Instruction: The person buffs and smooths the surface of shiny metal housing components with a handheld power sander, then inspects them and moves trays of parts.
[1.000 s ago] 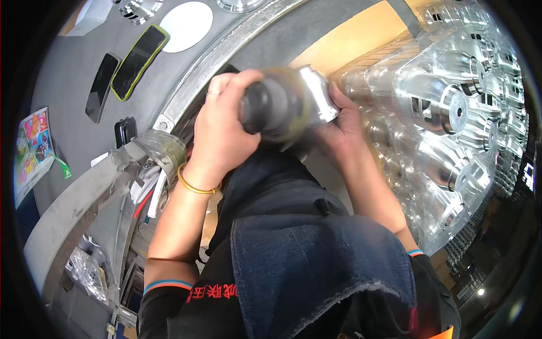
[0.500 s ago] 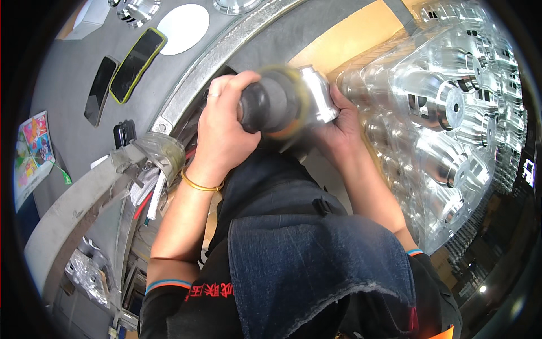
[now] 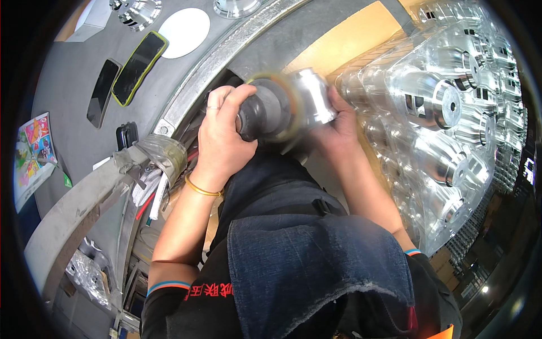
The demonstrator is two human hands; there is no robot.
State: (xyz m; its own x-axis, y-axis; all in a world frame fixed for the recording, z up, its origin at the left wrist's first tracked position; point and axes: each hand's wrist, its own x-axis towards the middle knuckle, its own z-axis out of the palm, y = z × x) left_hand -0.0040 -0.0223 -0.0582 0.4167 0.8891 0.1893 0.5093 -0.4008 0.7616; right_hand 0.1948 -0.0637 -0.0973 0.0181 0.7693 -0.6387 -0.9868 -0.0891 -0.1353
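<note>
My left hand (image 3: 223, 138) is closed round a black, rounded knob (image 3: 252, 117) at the near end of a round tool. The tool's grey and yellowish disc (image 3: 278, 104) is smeared by motion. On the other side of it, my right hand (image 3: 343, 125) grips a shiny, rounded metal part (image 3: 316, 96) with a flared rim. The part's left side meets or nearly meets the disc; the blur hides the exact contact. Right thumb shows along the part's right edge, while the other fingers are mostly hidden beneath it.
Close on my right stands a stack of similar metal pieces (image 3: 435, 104) in clear plastic trays, beside a cardboard sheet (image 3: 344, 37). To the left are a curved metal frame (image 3: 84, 198), two phones (image 3: 140, 68), a white disc (image 3: 184, 33) and more metal parts (image 3: 135, 11).
The metal part and my right hand have shifted slightly, and the part's angle differs a little. My left hand stays on the knob. The whole view has moved slightly.
</note>
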